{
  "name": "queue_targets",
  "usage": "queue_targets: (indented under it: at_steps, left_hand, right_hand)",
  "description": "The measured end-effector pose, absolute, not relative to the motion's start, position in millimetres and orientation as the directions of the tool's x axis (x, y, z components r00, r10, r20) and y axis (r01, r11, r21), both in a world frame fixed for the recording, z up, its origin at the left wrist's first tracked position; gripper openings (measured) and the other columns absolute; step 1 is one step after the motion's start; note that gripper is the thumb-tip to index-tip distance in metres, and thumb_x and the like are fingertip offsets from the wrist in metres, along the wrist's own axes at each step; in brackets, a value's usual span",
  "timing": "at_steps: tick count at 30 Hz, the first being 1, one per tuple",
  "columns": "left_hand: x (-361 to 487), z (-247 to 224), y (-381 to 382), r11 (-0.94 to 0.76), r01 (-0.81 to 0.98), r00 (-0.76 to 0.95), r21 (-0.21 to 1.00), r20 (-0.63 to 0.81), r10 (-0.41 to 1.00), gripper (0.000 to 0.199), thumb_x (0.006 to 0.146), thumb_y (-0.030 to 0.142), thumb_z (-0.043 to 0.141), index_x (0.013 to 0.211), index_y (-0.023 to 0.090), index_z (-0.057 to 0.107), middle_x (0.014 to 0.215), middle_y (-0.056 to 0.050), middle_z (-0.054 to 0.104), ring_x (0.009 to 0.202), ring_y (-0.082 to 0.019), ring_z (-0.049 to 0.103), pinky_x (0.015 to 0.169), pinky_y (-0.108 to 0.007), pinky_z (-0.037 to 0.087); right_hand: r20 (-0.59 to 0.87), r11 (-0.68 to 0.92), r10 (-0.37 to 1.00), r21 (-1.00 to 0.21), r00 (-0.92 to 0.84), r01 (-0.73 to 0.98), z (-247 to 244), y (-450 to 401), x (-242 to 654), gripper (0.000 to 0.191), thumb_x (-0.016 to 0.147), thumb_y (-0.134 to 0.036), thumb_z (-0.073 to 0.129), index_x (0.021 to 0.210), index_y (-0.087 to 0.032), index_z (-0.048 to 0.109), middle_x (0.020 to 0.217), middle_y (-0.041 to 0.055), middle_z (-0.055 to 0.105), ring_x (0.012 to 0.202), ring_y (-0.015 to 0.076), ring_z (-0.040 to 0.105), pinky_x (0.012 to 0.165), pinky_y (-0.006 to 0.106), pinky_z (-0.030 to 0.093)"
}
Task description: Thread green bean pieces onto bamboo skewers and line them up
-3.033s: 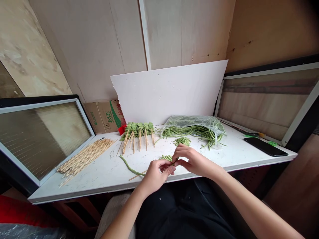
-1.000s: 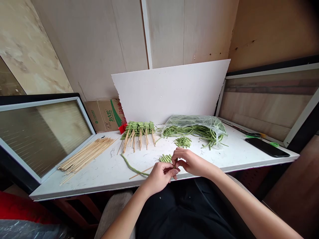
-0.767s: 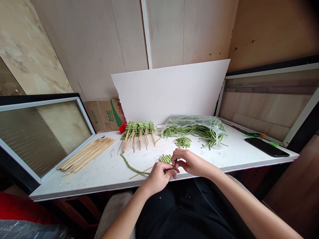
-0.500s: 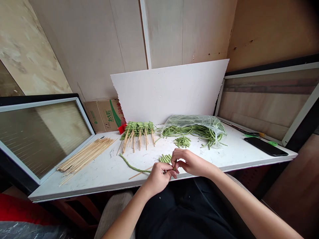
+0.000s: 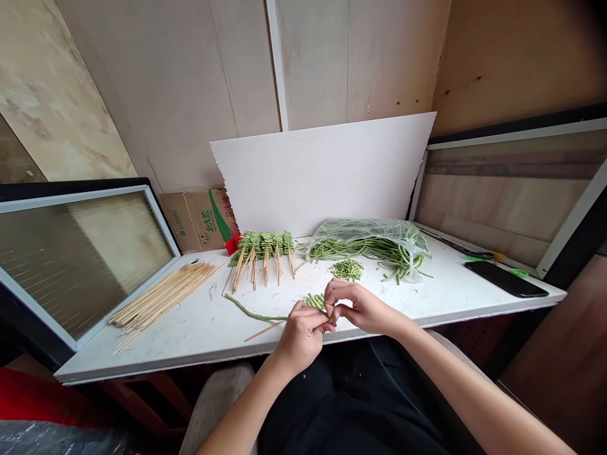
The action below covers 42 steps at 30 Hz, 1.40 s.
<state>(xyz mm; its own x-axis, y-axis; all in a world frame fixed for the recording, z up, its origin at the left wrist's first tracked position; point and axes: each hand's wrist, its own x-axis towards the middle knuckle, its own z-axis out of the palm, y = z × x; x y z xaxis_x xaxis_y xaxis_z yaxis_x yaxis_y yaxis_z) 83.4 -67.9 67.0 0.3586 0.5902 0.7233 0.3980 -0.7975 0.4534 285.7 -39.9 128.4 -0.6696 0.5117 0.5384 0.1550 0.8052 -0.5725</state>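
A long green bean runs from the left over the table into my left hand, whose fingers are closed around it. My right hand pinches the bean's near end, its fingertips touching those of the left. The part of the bean between the hands is mostly hidden by fingers. Just behind my hands lies a small row of cut bean pieces, partly covered by them. A single bamboo skewer lies on the table below the bean, its right end hidden behind my left hand.
Bean skewers are stacked at the back. Loose bamboo skewers lie at the left. A clear bag of long beans sits behind a pile of short bean bits. A black phone rests at the right of the white table.
My left hand has turned slightly and the long bean's free end has shifted a little to the left. The right hand has barely moved, and both still hold the bean.
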Motion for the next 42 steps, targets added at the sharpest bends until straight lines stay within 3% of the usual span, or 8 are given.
queue_targets:
  at_steps: [8, 13, 17, 20, 27, 37, 42]
  left_hand:
    - [77.8, 83.1, -75.5, -0.849, 0.516, 0.449, 0.113, 0.808, 0.381, 0.037, 0.091, -0.006, 0.045, 0.086, 0.019, 0.072, 0.073, -0.002, 0.076, 0.069, -0.017, 0.068, 0.074, -0.036, 0.037]
    - [74.3, 89.1, -81.1, -0.859, 0.511, 0.449, 0.037, 0.84, 0.304, 0.038, 0.093, -0.005, 0.045, 0.1, 0.02, 0.074, 0.076, -0.003, 0.077, 0.07, -0.018, 0.069, 0.074, -0.037, 0.034]
    - [72.5, 81.6, -85.6, -0.875, 0.484, 0.408, 0.031, 0.876, 0.257, 0.04, 0.095, -0.001, 0.051, 0.121, 0.022, 0.072, 0.084, -0.003, 0.08, 0.076, -0.019, 0.072, 0.075, -0.037, 0.036]
    - [71.0, 77.4, -84.9, -0.876, 0.479, 0.367, 0.056, 0.894, 0.258, 0.041, 0.095, 0.0, 0.054, 0.126, 0.024, 0.07, 0.086, -0.003, 0.081, 0.078, -0.019, 0.074, 0.076, -0.037, 0.037]
    - [70.6, 80.2, -69.7, -0.798, 0.582, 0.292, 0.156, 0.876, 0.384, 0.023, 0.101, 0.008, 0.054, 0.106, 0.02, 0.073, 0.085, -0.005, 0.08, 0.073, -0.018, 0.071, 0.076, -0.037, 0.037]
    - [67.0, 80.9, -68.0, -0.74, 0.648, 0.231, 0.181, 0.879, 0.417, 0.02, 0.1, 0.014, 0.063, 0.11, 0.024, 0.077, 0.087, -0.003, 0.082, 0.076, -0.018, 0.074, 0.083, -0.039, 0.037]
    - [69.2, 82.0, -65.6, -0.748, 0.594, 0.221, 0.296, 0.834, 0.505, 0.01, 0.099, 0.023, 0.07, 0.105, 0.024, 0.079, 0.094, -0.005, 0.083, 0.081, -0.019, 0.074, 0.086, -0.039, 0.038]
  right_hand:
    - [0.534, 0.749, 0.534, -0.658, -0.656, 0.073, 125.4, -40.7, 283.3, 0.02, 0.095, -0.005, 0.059, 0.089, -0.019, 0.071, 0.091, 0.0057, 0.065, 0.087, 0.0186, 0.064, 0.077, 0.03, 0.055]
    - [0.56, 0.725, 0.534, -0.689, -0.634, 0.002, 126.7, -46.0, 279.9, 0.016, 0.1, -0.019, 0.063, 0.087, -0.019, 0.072, 0.091, 0.0062, 0.062, 0.083, 0.0176, 0.063, 0.074, 0.029, 0.055]
    - [0.579, 0.689, 0.531, -0.72, -0.618, -0.083, 128.2, -56.4, 274.6, 0.024, 0.102, -0.036, 0.066, 0.086, -0.019, 0.072, 0.09, 0.0061, 0.061, 0.082, 0.018, 0.062, 0.075, 0.03, 0.055]
    - [0.611, 0.709, 0.533, -0.7, -0.585, -0.085, 129.1, -61.9, 270.4, 0.029, 0.103, -0.042, 0.064, 0.086, -0.019, 0.071, 0.092, 0.0064, 0.061, 0.082, 0.0181, 0.062, 0.076, 0.031, 0.055]
    - [0.714, 0.892, 0.447, -0.398, -0.538, 0.213, 133.0, -50.7, 279.7, 0.013, 0.104, -0.029, 0.063, 0.1, -0.023, 0.075, 0.09, 0.0087, 0.069, 0.09, 0.0236, 0.06, 0.082, 0.039, 0.052]
    - [0.704, 0.896, 0.403, -0.173, -0.584, 0.41, 134.5, -49.3, 282.2, 0.014, 0.102, -0.031, 0.066, 0.105, -0.025, 0.078, 0.089, 0.0092, 0.071, 0.089, 0.0259, 0.059, 0.079, 0.041, 0.051]
    - [0.697, 0.886, 0.39, -0.108, -0.602, 0.45, 134.3, -47.7, 283.2, 0.015, 0.104, -0.029, 0.062, 0.103, -0.024, 0.076, 0.088, 0.009, 0.07, 0.089, 0.0264, 0.057, 0.079, 0.042, 0.05]
